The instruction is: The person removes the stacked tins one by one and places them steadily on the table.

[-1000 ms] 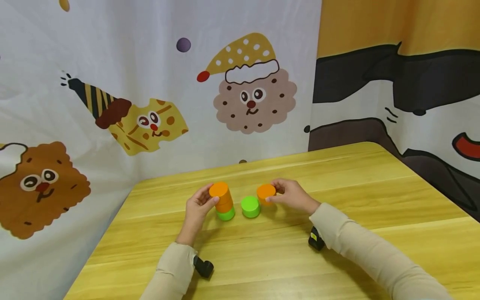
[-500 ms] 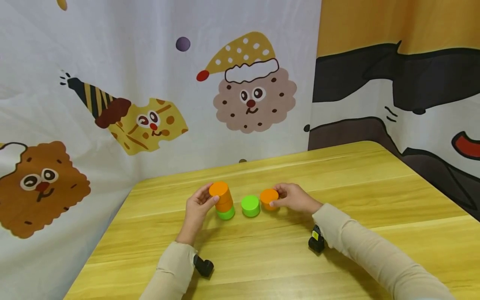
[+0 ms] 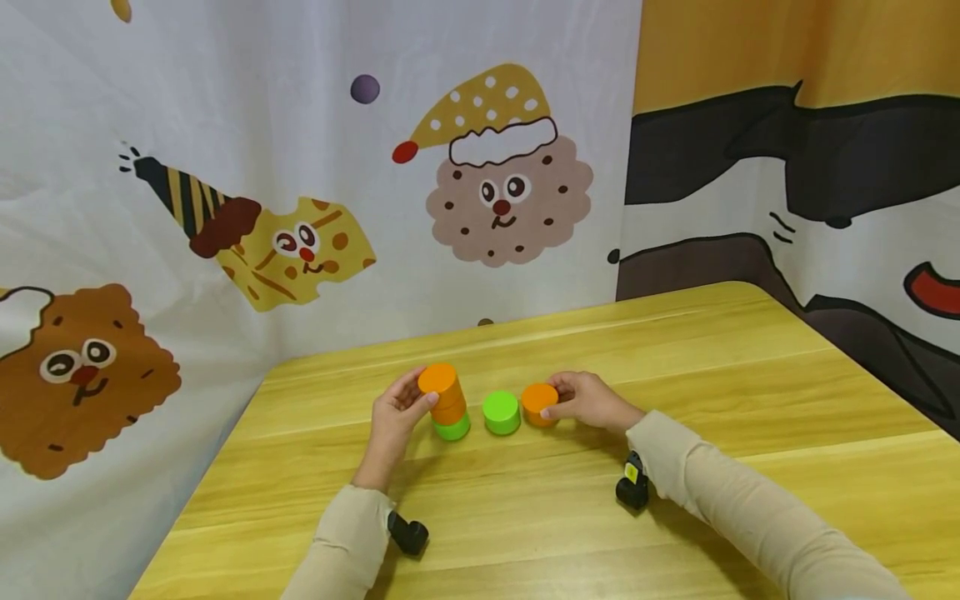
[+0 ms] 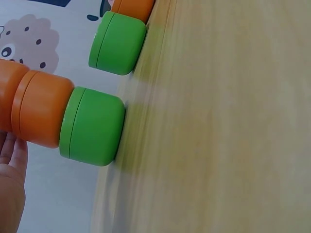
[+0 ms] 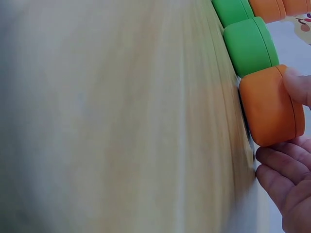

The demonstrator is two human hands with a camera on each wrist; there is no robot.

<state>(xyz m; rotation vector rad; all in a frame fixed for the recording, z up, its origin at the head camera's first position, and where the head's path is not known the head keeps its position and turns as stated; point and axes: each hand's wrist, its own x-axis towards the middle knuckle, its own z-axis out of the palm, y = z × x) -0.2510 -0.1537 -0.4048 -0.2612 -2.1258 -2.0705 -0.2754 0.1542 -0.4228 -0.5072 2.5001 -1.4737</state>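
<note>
- A person's left hand (image 3: 395, 417) curls round the upper part of a three-piece stack, thumb on the near side, coming in from 9 o'clock.
- The stack stands upright on a wood-grain table (image 3: 525, 517): a top orange cylinder (image 3: 438, 379) rests on a middle orange cylinder (image 3: 450, 412), which rests on a bottom green cylinder (image 3: 452, 428).
- At 3 o'clock from the stack, just beside it, a lone green cylinder (image 3: 501, 408) sits on the tabletop, with neither hand on it.
- Farther along at 3 o'clock, a single orange cylinder (image 3: 540, 398) is just beside the lone green cylinder; whether its base touches the wood is hard to tell.
- The person's right hand (image 3: 594, 402) pinches that single orange cylinder from 3 o'clock, thumb on one side and fingers on the other.
- Close wrist views show a thin seam near the top of the pieces.
- Beige sleeves (image 3: 735, 492) cover both arms; black devices (image 3: 407, 533) hang at the wrists, at 7 and 4 o'clock from the lone green cylinder.
- Behind the table, a printed cloth (image 3: 285, 100) bears a pinkish biscuit (image 3: 517, 237) at 12 o'clock, a cartoon cheese (image 3: 296, 268) at 10 and a brown biscuit (image 3: 82, 412) at 9.
</note>
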